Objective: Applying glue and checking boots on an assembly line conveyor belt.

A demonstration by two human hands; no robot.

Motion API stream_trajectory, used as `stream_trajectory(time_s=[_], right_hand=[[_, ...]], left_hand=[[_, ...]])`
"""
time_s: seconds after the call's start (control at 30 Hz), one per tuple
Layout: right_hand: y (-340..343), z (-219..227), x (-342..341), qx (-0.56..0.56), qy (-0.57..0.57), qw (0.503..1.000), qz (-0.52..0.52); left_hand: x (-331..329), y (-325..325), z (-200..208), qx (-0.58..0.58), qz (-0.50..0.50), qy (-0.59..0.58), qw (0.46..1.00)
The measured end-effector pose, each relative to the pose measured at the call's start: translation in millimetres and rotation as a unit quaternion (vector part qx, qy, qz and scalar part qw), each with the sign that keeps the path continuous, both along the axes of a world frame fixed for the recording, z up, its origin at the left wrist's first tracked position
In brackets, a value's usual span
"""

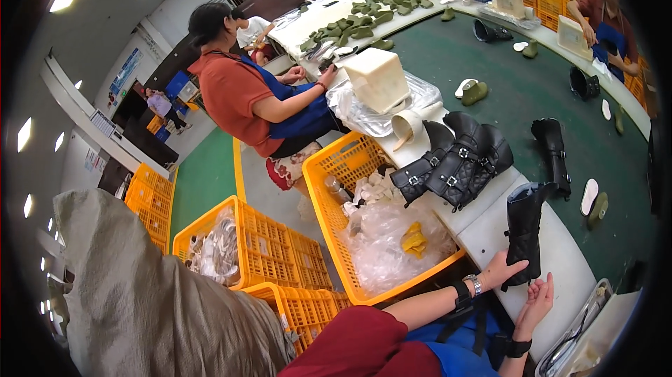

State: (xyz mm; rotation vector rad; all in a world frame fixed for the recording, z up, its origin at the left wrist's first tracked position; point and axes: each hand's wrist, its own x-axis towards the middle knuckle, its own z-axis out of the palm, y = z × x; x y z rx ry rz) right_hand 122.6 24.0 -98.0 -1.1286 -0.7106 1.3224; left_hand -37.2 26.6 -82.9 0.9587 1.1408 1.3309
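Observation:
My left hand (498, 270) is closed round the lower part of a black ankle-strapped boot (526, 226), which stands tilted over the white worktop with its shaft upward. Just below the boot, my right hand (535, 305) is palm up, its index finger stretched and the other fingers loosely bent; nothing shows in it. Beyond the held boot, several black quilted boots with buckles (458, 167) lie together on the white ledge. Another black boot (551, 156) lies on the green conveyor belt to their right.
A yellow crate (332, 237) of clear plastic bags stands left of my arms, beside more yellow crates (269, 244). A metal tray (577, 328) is at lower right. Green shoe forms (474, 93) and white insoles lie along the belt. A co-worker in orange (234, 83) sits ahead left.

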Motion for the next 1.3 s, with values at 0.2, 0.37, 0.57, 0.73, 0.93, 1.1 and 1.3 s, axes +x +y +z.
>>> stream_trajectory(time_s=[0.2,0.37,0.57,0.73,0.93,1.1,1.3], right_hand=[[-4.6,10.7,1.3,0.032,-0.013,0.999,0.036],[-5.6,16.9,2.9,0.022,-0.022,0.997,0.067],[-2.3,9.8,-4.8,0.044,0.043,0.998,-0.001],[-2.1,8.7,4.9,0.026,0.052,0.997,0.044],[-3.9,8.3,3.5,0.015,0.048,0.997,0.061],[-4.3,9.7,3.7,0.026,-0.022,0.996,0.088],[-6.6,14.7,2.4,0.024,-0.022,0.993,0.114]], left_hand=[[1.1,-0.3,1.0,0.004,-0.006,-0.004,1.000],[1.1,-0.7,0.8,0.009,0.002,0.034,0.999],[0.1,-0.9,0.4,0.000,-0.004,0.031,1.000],[-0.1,-1.0,-2.4,-0.014,-0.017,0.032,0.999],[0.8,-0.9,-3.4,0.012,-0.014,0.032,0.999],[-0.2,-1.5,-1.7,-0.001,-0.031,0.028,0.999],[-1.4,-2.6,2.3,-0.007,-0.036,0.041,0.998]])
